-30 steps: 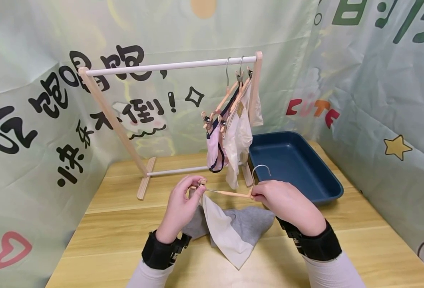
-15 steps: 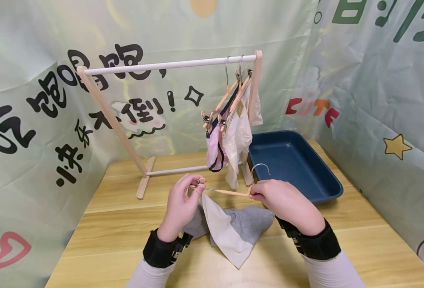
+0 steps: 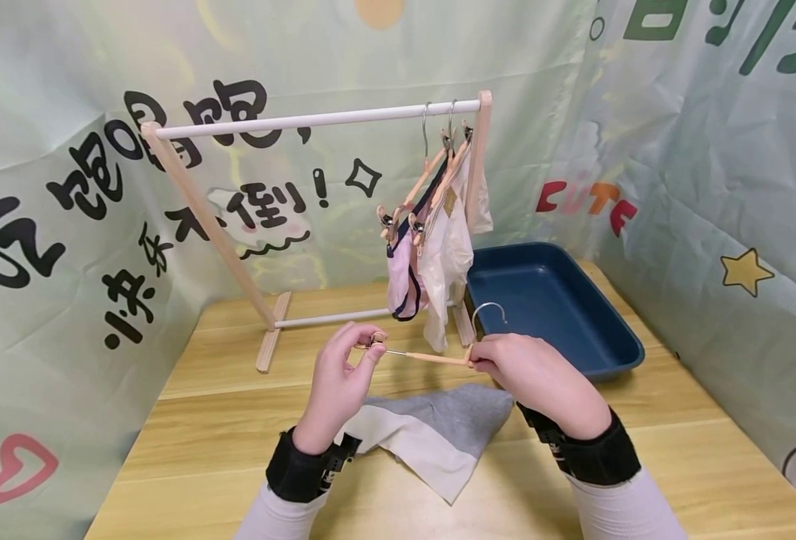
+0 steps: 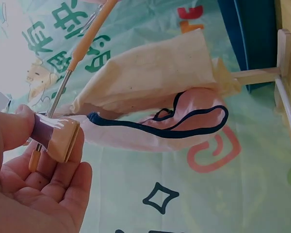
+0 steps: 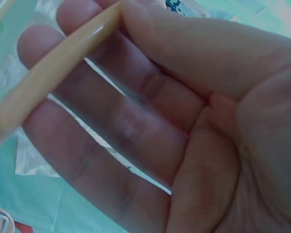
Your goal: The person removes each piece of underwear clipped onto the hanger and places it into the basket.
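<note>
A clip hanger (image 3: 436, 359) with orange arms and a metal hook is held level above the table by both hands. My left hand (image 3: 343, 379) pinches the clip (image 4: 63, 140) at its left end between thumb and fingers. In the left wrist view, no cloth shows in that clip. My right hand (image 3: 536, 379) pinches the hanger's middle below the hook; in the right wrist view its orange arm (image 5: 53, 70) lies across the fingers. Below the hands, a grey and white garment (image 3: 461, 420) lies crumpled on the table, partly behind the left hand and wrist.
Behind the hands stands a small clothes rack (image 3: 316, 120) with a white bar. At its right end hang a pink garment (image 3: 401, 274) with dark trim and white garments (image 3: 450, 255) on clip hangers. A dark blue tray (image 3: 546, 300) sits at the right on the wooden table (image 3: 222, 435).
The garment's upper corner, which hung at the left hand's clip, has dropped away and now lies on the table. Both hands have stayed nearly in place on the hanger.
</note>
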Demonstrator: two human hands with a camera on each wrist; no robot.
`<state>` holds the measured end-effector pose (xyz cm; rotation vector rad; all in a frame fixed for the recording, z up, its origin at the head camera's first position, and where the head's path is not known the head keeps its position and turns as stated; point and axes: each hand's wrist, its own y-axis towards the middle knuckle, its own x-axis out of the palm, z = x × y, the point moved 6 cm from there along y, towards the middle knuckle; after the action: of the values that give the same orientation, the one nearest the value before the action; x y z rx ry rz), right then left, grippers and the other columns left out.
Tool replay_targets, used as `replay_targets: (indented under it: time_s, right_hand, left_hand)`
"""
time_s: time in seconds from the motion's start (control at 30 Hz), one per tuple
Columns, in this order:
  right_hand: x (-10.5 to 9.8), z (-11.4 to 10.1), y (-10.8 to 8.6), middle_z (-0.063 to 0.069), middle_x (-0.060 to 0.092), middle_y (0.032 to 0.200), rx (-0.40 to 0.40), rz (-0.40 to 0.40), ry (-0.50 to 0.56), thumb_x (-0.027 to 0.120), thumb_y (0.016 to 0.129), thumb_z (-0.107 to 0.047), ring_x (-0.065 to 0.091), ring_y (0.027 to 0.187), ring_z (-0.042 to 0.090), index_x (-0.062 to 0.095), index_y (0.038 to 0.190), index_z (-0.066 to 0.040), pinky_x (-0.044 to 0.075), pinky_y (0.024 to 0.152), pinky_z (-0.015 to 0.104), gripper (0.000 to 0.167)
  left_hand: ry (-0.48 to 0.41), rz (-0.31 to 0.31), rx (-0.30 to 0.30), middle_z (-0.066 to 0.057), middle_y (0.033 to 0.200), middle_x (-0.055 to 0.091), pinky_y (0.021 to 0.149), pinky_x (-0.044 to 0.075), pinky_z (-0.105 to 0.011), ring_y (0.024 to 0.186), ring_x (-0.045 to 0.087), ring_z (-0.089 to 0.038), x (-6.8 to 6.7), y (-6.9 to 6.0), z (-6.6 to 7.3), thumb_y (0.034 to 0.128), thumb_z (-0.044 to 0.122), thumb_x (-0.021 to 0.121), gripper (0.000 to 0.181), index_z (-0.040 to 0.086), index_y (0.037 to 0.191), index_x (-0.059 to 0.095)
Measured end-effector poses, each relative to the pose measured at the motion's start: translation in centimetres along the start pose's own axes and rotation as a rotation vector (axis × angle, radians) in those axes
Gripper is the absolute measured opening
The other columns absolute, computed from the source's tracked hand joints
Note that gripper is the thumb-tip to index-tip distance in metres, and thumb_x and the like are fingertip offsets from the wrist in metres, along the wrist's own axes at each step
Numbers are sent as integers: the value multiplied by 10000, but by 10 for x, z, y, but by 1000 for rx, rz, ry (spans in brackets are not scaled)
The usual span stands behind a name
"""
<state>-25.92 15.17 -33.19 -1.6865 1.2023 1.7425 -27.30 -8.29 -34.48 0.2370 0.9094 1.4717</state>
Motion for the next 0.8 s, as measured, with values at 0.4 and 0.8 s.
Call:
replay_targets:
  time_s: [0.4,0.8]
  right_hand:
    - [2,0,0,-128,628,820,11,-13,5,786,913,-168,432,636,56,751,926,-217,359,526,191,62]
    - [-1,-2,-1,-128,636,842,5,2,-10,777,924,-168,449,658,55,753,935,-214,369,541,194,53]
  left_hand:
    - [-9,-56,-14,-79,1019,707,891,552,-354,966,658,-217,4,-3,-1,932,25,731,163,35,1094,709]
    - [-5,-98,-80,-64,1050,692,919,534,-372,999,638,-215,3,-4,-3,977,62,693,163,34,1138,696]
